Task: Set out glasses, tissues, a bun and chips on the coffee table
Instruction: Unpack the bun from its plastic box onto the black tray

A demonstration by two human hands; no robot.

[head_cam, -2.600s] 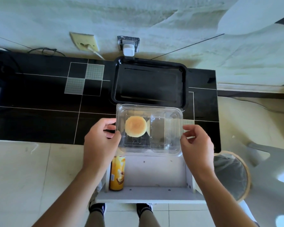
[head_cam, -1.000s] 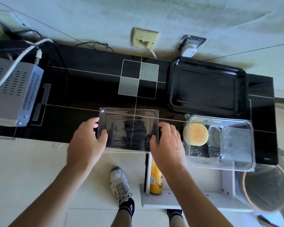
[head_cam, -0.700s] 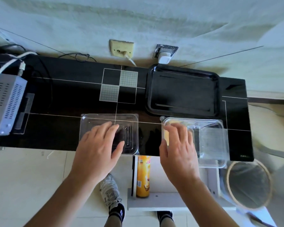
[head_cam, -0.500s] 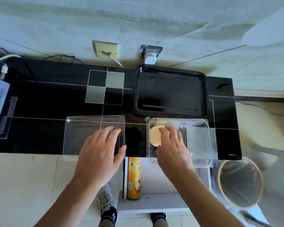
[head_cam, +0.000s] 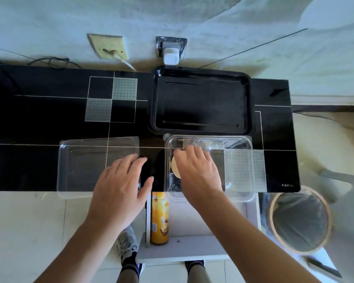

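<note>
A pale round bun [head_cam: 174, 168] lies in the left half of a clear plastic container [head_cam: 239, 166] at the front of the black coffee table [head_cam: 39, 119]. My right hand [head_cam: 198, 172] reaches into the container and covers most of the bun, its fingers stretched over it; I cannot see a grip. The container's clear lid [head_cam: 84, 166] lies flat to the left, overhanging the table's front edge. Over the lid's right end hovers my left hand [head_cam: 121, 186], spread and holding nothing. A yellow chips can [head_cam: 159, 217] stands on a white shelf [head_cam: 192, 248] below the table.
A black tray [head_cam: 153, 103] sits behind the container, against the wall. A charger [head_cam: 171, 56] is plugged in above it. A round bin [head_cam: 298, 219] stands on the floor at the right. My feet are under the shelf's front edge.
The lid came off the container and was set down to the left. My right hand moved from the lid into the open container and now lies over the bun; my left hand stays over the lid.
</note>
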